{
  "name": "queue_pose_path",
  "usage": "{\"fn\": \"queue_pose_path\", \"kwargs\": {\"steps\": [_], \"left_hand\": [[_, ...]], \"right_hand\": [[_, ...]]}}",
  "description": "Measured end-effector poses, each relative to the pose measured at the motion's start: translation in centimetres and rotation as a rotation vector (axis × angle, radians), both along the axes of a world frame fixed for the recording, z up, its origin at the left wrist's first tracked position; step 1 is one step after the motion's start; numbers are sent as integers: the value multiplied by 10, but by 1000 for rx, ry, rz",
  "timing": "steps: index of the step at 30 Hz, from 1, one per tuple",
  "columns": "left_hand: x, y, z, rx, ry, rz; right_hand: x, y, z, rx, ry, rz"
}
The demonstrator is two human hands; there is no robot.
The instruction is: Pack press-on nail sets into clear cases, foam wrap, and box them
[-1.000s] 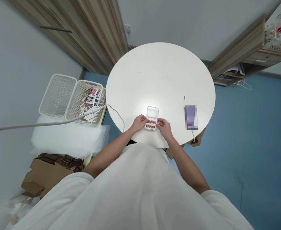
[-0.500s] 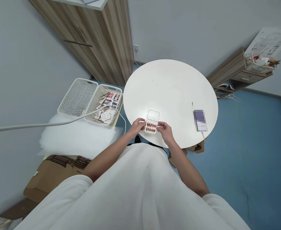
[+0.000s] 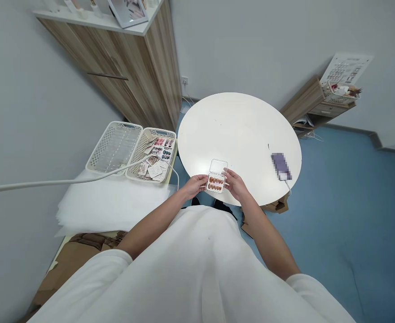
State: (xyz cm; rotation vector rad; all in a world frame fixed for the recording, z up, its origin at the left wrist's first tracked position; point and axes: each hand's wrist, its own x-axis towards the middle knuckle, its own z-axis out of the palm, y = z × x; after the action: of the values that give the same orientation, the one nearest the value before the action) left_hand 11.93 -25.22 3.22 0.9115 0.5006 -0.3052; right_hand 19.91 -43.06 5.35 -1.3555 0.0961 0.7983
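A small clear case [image 3: 215, 183] with its lid raised is held over the near edge of the round white table [image 3: 244, 130]. Two rows of shiny brown-orange nail tips on a pale card lie inside it. My left hand [image 3: 195, 185] grips the case's left side between thumb and fingers. On the opposite side, my right hand [image 3: 235, 184] pinches the right edge, its fingers near the lid hinge.
White baskets stand at the left, one with clear cases [image 3: 115, 146], the other with nail cards [image 3: 155, 170]. A white cable [image 3: 83, 180] crosses them. A blurred purple object [image 3: 281, 166] lies on the table's right side.
The view has tilted and shifted. Both hands still hold the case, now slightly larger in view, and my right fingers have moved a little along its edge near the lid.
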Motion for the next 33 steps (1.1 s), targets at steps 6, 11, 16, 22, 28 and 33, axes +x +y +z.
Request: {"fn": "queue_pose_path", "kwargs": {"steps": [6,11,16,22,28,33], "left_hand": [[0,-1,2,-58,7,-39],[2,-1,3,-58,25,-44],[5,-3,1,-43,30,6],[6,-6,-2,-78,41,30],[10,-11,-3,-87,23,48],[15,-18,-3,-98,15,81]], "right_hand": [[-3,-2,-1,18,-84,-64],[-8,-4,3,64,-77,-53],[-13,-6,5,96,-14,9],[-15,-7,-3,99,-16,-25],[-17,-10,-5,154,30,-106],[-16,-19,-6,88,112,-95]]}}
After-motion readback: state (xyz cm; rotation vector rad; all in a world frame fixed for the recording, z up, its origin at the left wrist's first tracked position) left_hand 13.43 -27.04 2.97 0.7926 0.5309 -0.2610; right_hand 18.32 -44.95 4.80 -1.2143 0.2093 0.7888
